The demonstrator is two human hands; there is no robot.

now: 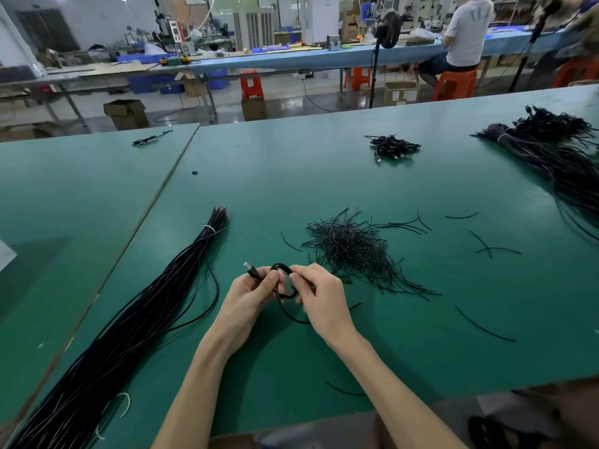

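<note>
Black rubbery cable (285, 288) coiled round, pinched by left hand (256, 291), right hand (319, 294).

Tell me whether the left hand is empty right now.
No, the left hand grips the black cable just behind its USB plug, while the right hand pinches the coiled part.

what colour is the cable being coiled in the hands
Black, with a silvery metal plug at its end. The cable shows best in the head view, held by both hands.
</note>
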